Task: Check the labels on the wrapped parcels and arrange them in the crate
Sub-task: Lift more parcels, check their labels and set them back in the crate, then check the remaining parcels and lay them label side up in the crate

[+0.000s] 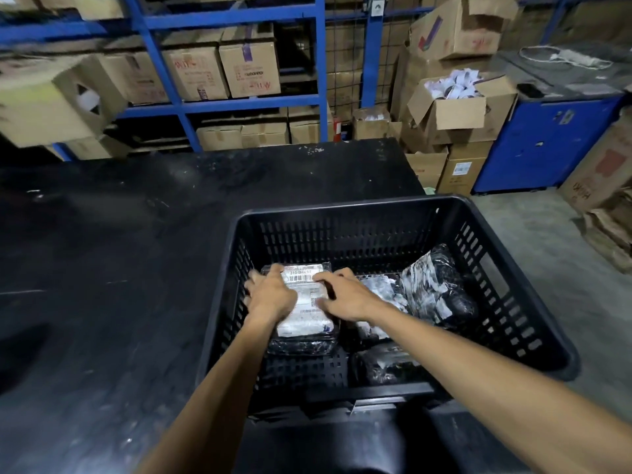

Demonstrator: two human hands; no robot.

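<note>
A black slotted plastic crate (pixel 519 289) stands at the near right of a black table. Inside it, at the left, lies a black-wrapped parcel with white barcode labels (pixel 304 319) facing up. My left hand (pixel 270 295) grips its left edge and my right hand (pixel 345 295) rests on its right side. To the right another wrapped parcel (pixel 434 289) leans tilted toward the crate's right wall. A smaller labelled parcel (pixel 379 292) lies between them, and a dark one (pixel 386 367) sits at the crate's near side.
The black table (pixel 119 268) stretches left and beyond the crate. Blue shelving (pixel 318 63) with cardboard boxes stands behind it. Stacked open cartons (pixel 455 111) and a blue cabinet (pixel 547 142) are at the back right, above a concrete floor.
</note>
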